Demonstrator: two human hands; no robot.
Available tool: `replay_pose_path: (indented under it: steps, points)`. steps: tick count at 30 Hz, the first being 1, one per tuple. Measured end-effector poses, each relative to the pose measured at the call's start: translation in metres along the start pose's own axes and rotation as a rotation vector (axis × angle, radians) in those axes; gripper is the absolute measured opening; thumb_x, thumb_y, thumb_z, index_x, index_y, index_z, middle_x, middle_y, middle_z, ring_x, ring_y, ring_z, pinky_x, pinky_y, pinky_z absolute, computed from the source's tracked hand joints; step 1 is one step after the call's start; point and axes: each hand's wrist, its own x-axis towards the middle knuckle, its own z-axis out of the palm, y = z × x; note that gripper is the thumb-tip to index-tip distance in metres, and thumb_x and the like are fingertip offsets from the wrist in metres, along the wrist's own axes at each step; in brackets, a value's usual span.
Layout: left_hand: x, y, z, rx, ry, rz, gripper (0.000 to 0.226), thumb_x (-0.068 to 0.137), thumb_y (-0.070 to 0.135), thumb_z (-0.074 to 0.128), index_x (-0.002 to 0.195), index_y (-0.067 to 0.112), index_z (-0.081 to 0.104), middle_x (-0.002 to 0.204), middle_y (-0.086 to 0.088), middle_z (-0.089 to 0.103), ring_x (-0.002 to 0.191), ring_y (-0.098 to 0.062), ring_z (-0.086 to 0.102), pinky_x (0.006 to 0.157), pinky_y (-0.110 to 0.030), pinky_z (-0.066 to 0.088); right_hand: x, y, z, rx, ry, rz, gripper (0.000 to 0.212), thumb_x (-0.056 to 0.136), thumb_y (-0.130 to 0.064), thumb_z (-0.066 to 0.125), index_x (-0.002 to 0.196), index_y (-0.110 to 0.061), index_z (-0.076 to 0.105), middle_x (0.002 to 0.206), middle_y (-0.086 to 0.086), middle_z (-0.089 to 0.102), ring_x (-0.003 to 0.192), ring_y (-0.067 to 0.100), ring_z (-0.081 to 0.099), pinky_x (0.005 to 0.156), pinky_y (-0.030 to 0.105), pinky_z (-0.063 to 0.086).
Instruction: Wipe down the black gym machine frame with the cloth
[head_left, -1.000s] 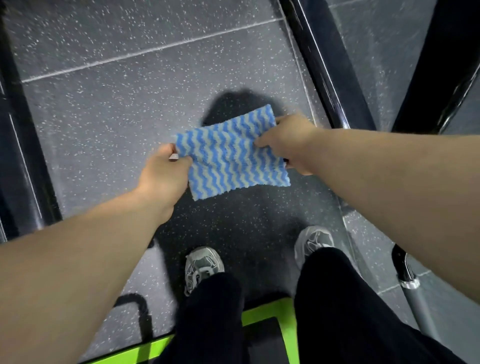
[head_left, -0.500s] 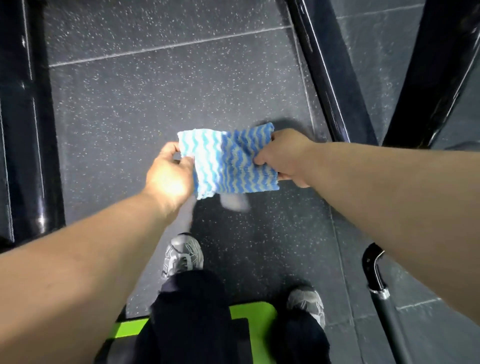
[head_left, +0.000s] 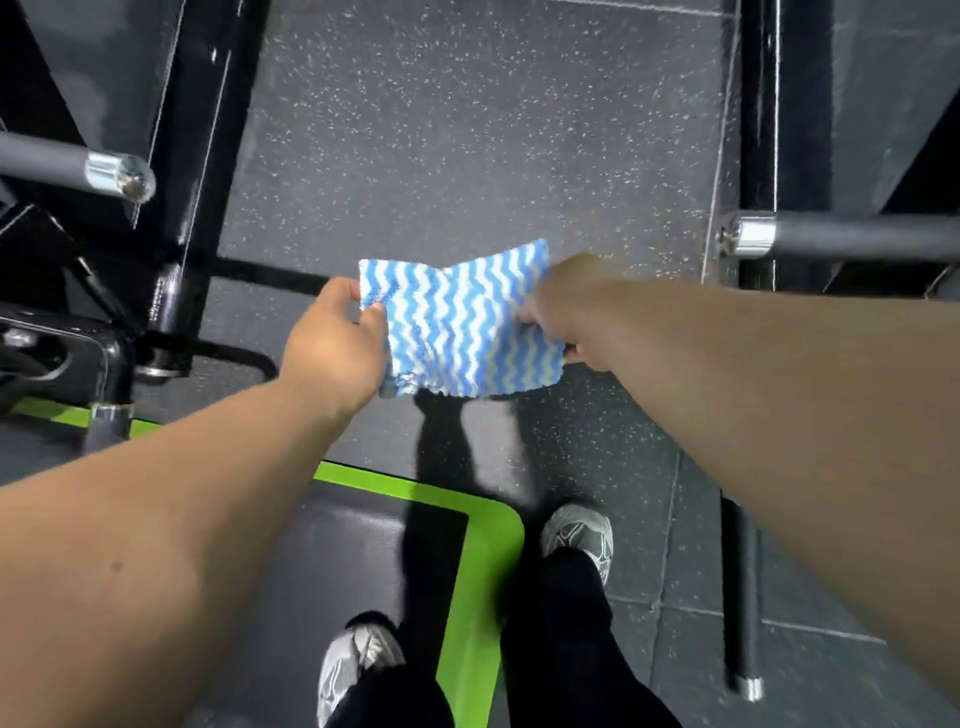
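Cloth (head_left: 467, 327) with wavy blue and white stripes is stretched out in the air between the two hands, above the speckled dark floor (head_left: 467, 130) and touching no part of the machine. The left hand (head_left: 335, 345) pinches the cloth's left edge, with the thumb on top near the upper corner and the fingers curled underneath; the lower left corner is bunched against that hand. The right hand (head_left: 576, 312), slightly blurred, grips the right edge with its fingers curled round the fabric. The black machine frame (head_left: 208, 130) shows as a glossy upright beam to the left of the left hand, well apart from the cloth, and a second black beam (head_left: 756, 130) stands on the far right, also apart from it. The cloth hangs between the two beams, roughly level with their lower ends. A chrome-capped bar (head_left: 114, 174) juts in from the left beside the frame, and another chrome-capped bar (head_left: 753, 236) juts in from the right, just above the right forearm. Below the hands lies a dark mat with a green border (head_left: 483, 545). One grey shoe (head_left: 353, 660) stands on the mat and the other grey shoe (head_left: 579, 535) stands on the floor beside its corner.
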Motion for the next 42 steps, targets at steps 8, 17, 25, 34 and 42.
replay_pose_path:
  steps: [8,17,25,34,42]
  points:
    - [-0.041,-0.079,0.013,0.139,-0.073,-0.106,0.018,0.094,0.017,0.045,0.081,0.007,0.051,0.101,-0.027,0.062,0.096,-0.042,0.056,0.072,-0.035,0.037,-0.046,0.050,0.064,0.007,-0.018,0.096,0.030,0.088,-0.008,0.059,0.116,0.001,0.056,0.110,0.020,0.062,0.100,0.034,0.063,0.089,0.046,0.054]
    - [-0.111,-0.182,0.020,0.185,-0.087,0.011,0.006,0.099,0.021,0.039,0.095,0.016,0.040,0.087,-0.011,0.053,0.082,-0.030,0.045,0.068,-0.031,0.029,-0.126,0.132,0.144,0.166,-0.011,0.207,0.020,0.093,-0.002,0.054,0.112,-0.004,0.060,0.110,0.017,0.066,0.087,0.027,0.067,0.051,0.029,0.055]
    - [-0.184,-0.262,0.056,0.196,-0.088,0.006,0.015,0.101,0.027,0.038,0.107,0.017,0.046,0.072,0.000,0.047,0.074,-0.027,0.046,0.065,-0.031,0.031,-0.156,0.235,0.198,0.036,-0.004,0.107,0.027,0.087,-0.009,0.060,0.113,-0.003,0.061,0.114,0.018,0.063,0.100,0.033,0.066,0.082,0.045,0.058]
    - [-0.253,-0.325,0.077,0.225,-0.036,-0.003,0.012,0.101,0.029,0.036,0.104,0.019,0.043,0.073,0.002,0.047,0.058,-0.016,0.042,0.055,-0.031,0.033,-0.182,0.312,0.252,0.032,-0.106,-0.054,0.033,0.089,-0.016,0.060,0.118,-0.001,0.060,0.119,0.019,0.062,0.107,0.035,0.063,0.086,0.047,0.056]
    - [-0.254,-0.369,0.089,0.220,-0.028,0.008,0.016,0.102,0.030,0.034,0.105,0.018,0.045,0.080,0.001,0.050,0.063,-0.016,0.045,0.057,-0.032,0.034,-0.177,0.340,0.286,0.100,-0.103,-0.055,0.022,0.089,-0.015,0.061,0.110,-0.010,0.061,0.118,0.017,0.063,0.104,0.031,0.065,0.082,0.043,0.058]
